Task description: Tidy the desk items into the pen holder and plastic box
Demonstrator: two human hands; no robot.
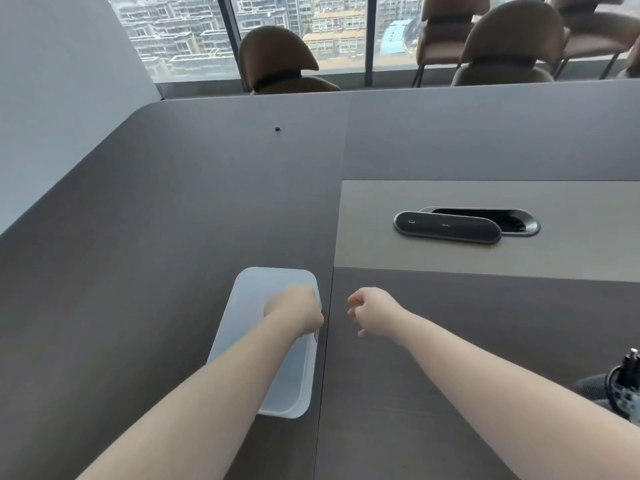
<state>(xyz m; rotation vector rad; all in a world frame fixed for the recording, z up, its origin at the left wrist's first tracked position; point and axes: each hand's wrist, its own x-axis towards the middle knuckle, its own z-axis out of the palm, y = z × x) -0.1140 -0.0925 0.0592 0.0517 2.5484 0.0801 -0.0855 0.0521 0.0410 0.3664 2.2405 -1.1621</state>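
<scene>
Lower centre: left hand (294, 310) fisted over plastic box (242, 327), contents unclear; right hand (372, 311) loosely curled, empty; lidding likely next

Left hand (294, 311) fisted, right hand (372, 311) half-curled

It was an office meeting room: ahead of the hands a long grey conference table (173, 202) carried a cable port (467, 221), beyond it stood brown chairs (277, 60) and high-rise windows (304, 29).
</scene>
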